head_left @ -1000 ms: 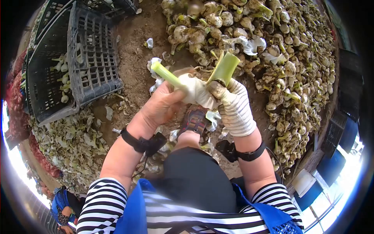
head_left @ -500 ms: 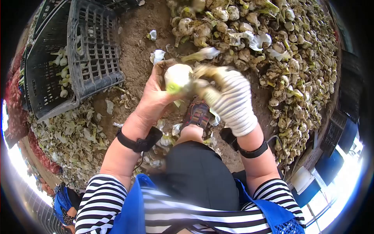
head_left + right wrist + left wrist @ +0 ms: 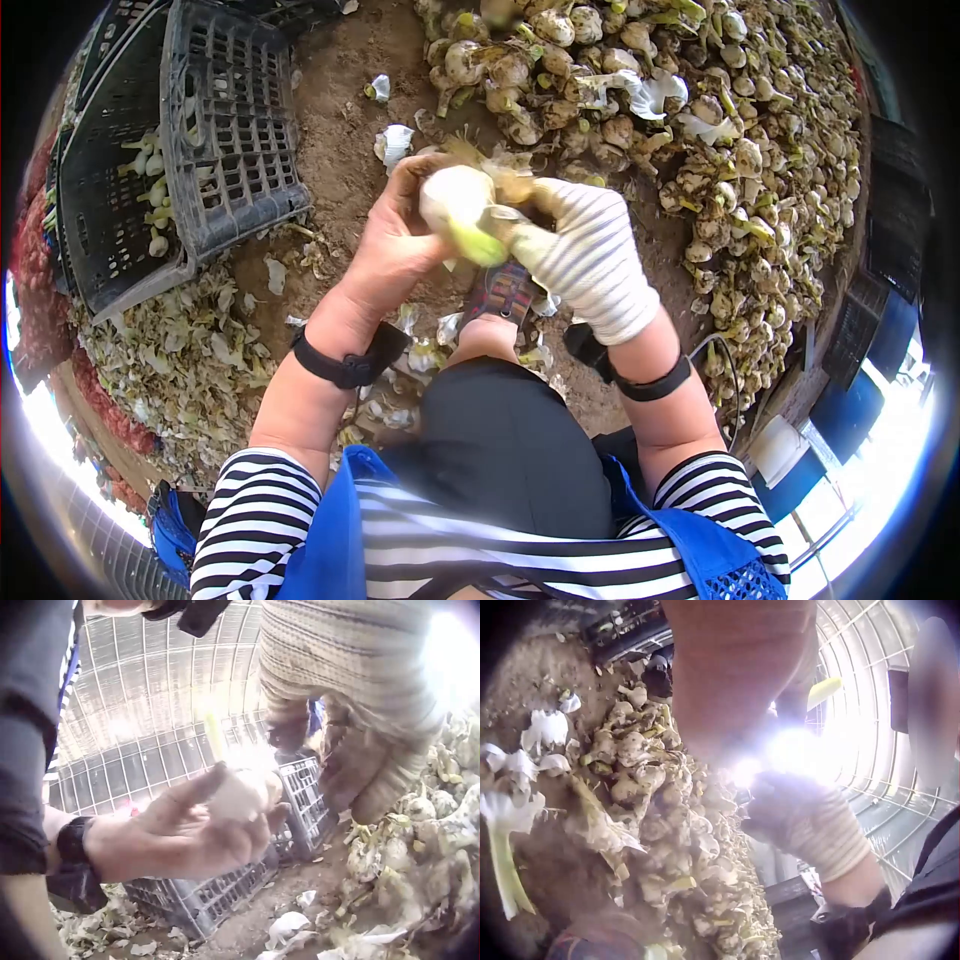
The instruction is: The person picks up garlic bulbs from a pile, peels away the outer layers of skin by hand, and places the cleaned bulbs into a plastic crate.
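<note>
My bare left hand (image 3: pixel 395 235) holds a white garlic bulb (image 3: pixel 455 198) between thumb and fingers, its short green stem pointing toward my right and down. In the right wrist view the bulb (image 3: pixel 244 796) sits pale in the fingers, stem up. My right hand (image 3: pixel 585 250) wears a striped, soiled glove and is bent close to the bulb's right side, its dirty fingertips blurred there. From the right wrist, the gloved fingers (image 3: pixel 352 761) look bent, with a gap between them. I cannot tell whether they grip anything.
A big heap of untrimmed garlic (image 3: pixel 760 200) spreads at right. On the left a black plastic crate (image 3: pixel 235 130) lies tipped, with trimmed bulbs (image 3: pixel 155 195) beyond its near wall. Discarded husks (image 3: pixel 160 370) cover the ground at lower left. My shoe (image 3: pixel 500 290) is below the hands.
A second ago both hands held the bulb, the right one gripping a thick green leaf sheath. That piece came off and dropped toward the heap; the bulb has turned, and the right hand is back beside it.
</note>
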Action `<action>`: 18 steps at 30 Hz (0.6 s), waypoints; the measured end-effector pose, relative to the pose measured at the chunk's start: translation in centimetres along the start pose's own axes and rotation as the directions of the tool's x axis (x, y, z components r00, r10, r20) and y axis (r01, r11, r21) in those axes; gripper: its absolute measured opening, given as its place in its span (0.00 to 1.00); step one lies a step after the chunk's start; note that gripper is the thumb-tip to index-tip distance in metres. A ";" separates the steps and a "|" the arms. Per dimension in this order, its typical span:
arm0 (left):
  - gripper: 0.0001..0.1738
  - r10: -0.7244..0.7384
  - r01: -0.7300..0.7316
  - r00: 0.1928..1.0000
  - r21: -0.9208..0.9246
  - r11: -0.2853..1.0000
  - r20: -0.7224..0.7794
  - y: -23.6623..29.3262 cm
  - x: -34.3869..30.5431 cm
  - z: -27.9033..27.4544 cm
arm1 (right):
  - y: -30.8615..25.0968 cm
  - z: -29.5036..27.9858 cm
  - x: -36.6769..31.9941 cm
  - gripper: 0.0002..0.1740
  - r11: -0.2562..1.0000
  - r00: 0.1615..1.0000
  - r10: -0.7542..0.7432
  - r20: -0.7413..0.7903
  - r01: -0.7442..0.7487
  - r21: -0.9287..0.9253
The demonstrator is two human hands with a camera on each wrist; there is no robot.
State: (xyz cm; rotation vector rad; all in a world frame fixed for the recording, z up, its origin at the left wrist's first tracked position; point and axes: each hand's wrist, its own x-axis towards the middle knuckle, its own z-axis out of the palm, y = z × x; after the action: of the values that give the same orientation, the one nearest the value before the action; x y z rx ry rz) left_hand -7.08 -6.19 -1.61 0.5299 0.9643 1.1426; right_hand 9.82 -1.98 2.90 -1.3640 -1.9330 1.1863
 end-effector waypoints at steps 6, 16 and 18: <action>0.40 -0.125 0.111 0.983 0.107 0.988 0.135 1.7 -0.5 0.8 | 0.6 -1.1 1.0 0.08 0.776 0.902 0.395 0.172 -0.428 0.464; 0.25 -0.208 0.122 0.978 -0.735 0.667 -0.027 1.6 1.3 0.4 | 2.4 -2.9 -0.9 0.17 0.200 0.889 0.433 0.149 -0.256 0.946; 0.25 -0.197 0.106 0.980 -0.741 0.663 -0.036 1.0 1.6 -0.2 | 2.5 -2.5 -0.8 0.19 -0.055 0.994 -0.077 0.074 -0.078 0.995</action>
State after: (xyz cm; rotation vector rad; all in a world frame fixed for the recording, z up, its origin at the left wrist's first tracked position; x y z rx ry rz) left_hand -7.62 -4.39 -1.52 -0.2844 0.5403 1.3019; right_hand 13.36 -1.49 2.08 -0.3435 -0.4421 2.0349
